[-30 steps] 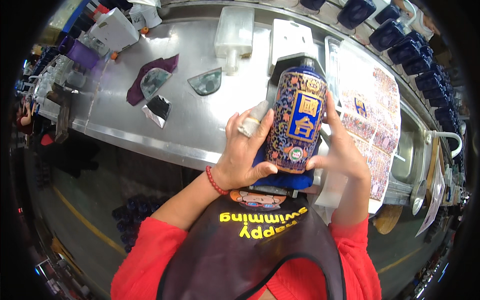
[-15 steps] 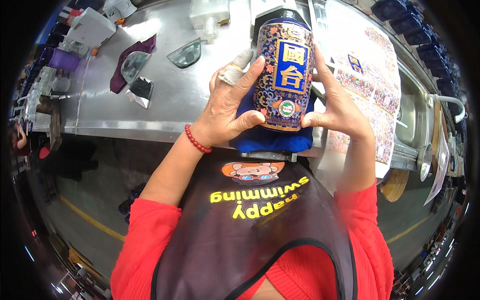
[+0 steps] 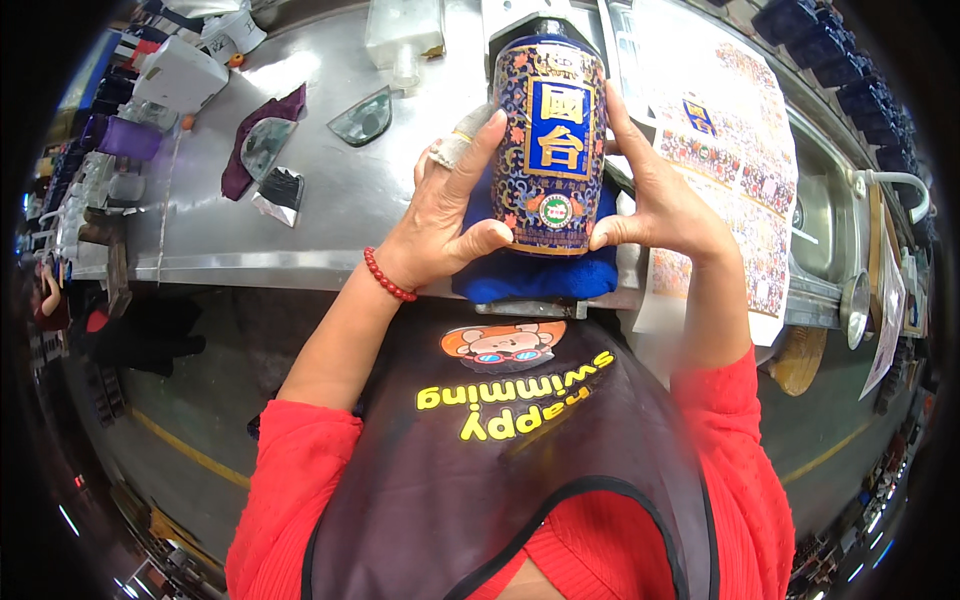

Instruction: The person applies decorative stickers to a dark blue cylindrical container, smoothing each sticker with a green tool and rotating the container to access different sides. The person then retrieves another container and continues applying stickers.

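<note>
Left hand (image 3: 432, 212) and right hand (image 3: 668, 205), half-open with thumbs apart from fingers, hold a blue floral bottle (image 3: 549, 150) between them at upper centre of the frame, neck toward the top edge. Blue cloth (image 3: 540, 284) shows just below it; printed sheets (image 3: 735, 180) lie at upper right, purple cloth (image 3: 236, 178) at upper left on the metal counter (image 3: 330, 205).

The bottle (image 3: 549, 165) is dark blue, covered in multicoloured florals, with a gold-edged blue panel (image 3: 559, 126). The cloth (image 3: 540, 281) is plain blue, the beaded bracelet (image 3: 380, 280) red, the sleeves (image 3: 300, 450) red, the yellow-lettered apron (image 3: 490, 490) dark brown.
</note>
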A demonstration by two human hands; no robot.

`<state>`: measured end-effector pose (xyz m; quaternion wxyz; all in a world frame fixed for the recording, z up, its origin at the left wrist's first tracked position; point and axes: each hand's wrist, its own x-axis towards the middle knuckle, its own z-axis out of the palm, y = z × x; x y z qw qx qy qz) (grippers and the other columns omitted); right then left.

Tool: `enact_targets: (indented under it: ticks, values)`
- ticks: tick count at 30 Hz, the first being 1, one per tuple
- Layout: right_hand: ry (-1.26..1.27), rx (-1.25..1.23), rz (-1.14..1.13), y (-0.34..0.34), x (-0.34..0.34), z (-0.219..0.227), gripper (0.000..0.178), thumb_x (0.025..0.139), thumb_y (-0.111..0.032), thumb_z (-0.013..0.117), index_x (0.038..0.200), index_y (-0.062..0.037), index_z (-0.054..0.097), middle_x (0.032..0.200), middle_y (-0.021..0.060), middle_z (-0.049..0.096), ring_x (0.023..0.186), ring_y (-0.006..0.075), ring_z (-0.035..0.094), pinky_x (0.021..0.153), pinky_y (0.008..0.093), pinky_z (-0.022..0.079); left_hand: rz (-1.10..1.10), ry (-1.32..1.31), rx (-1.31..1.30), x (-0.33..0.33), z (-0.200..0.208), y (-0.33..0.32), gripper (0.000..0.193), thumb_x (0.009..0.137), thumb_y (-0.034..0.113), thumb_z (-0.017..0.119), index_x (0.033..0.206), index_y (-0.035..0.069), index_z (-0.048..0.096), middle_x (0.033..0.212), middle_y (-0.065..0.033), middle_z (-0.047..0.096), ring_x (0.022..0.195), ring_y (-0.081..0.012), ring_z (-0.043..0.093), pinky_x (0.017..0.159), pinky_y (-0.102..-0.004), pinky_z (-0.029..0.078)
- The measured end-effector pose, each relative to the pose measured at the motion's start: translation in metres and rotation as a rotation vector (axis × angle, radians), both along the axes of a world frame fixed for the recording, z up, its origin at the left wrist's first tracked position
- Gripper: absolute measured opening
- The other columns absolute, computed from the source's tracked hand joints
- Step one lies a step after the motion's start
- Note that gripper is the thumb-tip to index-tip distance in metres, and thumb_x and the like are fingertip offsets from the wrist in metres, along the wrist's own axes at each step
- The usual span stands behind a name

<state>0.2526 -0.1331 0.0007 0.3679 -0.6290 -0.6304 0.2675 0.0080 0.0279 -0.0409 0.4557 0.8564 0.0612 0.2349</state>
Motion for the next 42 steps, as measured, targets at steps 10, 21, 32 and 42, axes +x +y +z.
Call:
enact_targets:
  ticks: [10, 21, 32, 42]
  values:
    - [-0.049, 0.017, 0.01, -0.001, -0.001, 0.003, 0.156, 0.047, -0.053, 0.095, 0.165, -0.0052, 0.005, 0.165, 0.0204, 0.027, 0.126, 0.0308, 0.054, 0.112, 0.0445, 0.042, 0.029, -0.004, 0.177, -0.001, 0.009, 0.007, 0.106, 0.087, 0.078, 0.056, 0.164, 0.014, 0.022, 0.16, -0.0218, 0.035, 0.147, -0.0395, 0.033, 0.12, -0.0538, 0.016]
    - [0.048, -0.059, 0.021, 0.0, -0.002, 0.017, 0.145, 0.056, -0.041, 0.097, 0.164, -0.0052, 0.008, 0.166, 0.0232, 0.02, 0.151, 0.0372, 0.029, 0.115, 0.045, 0.041, 0.088, 0.047, 0.198, 0.008, 0.03, 0.021, 0.107, 0.086, 0.08, 0.055, 0.163, 0.014, 0.024, 0.157, -0.0221, 0.038, 0.145, -0.0396, 0.034, 0.119, -0.0551, 0.016]
    - [0.121, -0.102, -0.036, 0.005, 0.005, 0.021, 0.151, 0.05, -0.05, 0.096, 0.165, -0.0089, 0.008, 0.166, 0.0203, 0.026, 0.137, 0.0311, 0.045, 0.111, 0.0426, 0.042, 0.101, 0.068, 0.179, 0.022, 0.041, 0.029, 0.108, 0.086, 0.082, 0.052, 0.163, 0.01, 0.024, 0.157, -0.024, 0.037, 0.147, -0.0408, 0.032, 0.12, -0.0554, 0.012]
    - [0.094, -0.062, 0.01, 0.011, 0.011, 0.012, 0.142, 0.062, -0.05, 0.094, 0.164, -0.0069, 0.006, 0.161, 0.0255, 0.031, 0.141, 0.0367, 0.044, 0.112, 0.0426, 0.042, 0.086, 0.098, 0.154, 0.029, 0.041, 0.031, 0.115, 0.084, 0.082, 0.055, 0.164, 0.008, 0.019, 0.156, -0.0253, 0.039, 0.146, -0.0412, 0.034, 0.12, -0.0552, 0.012]
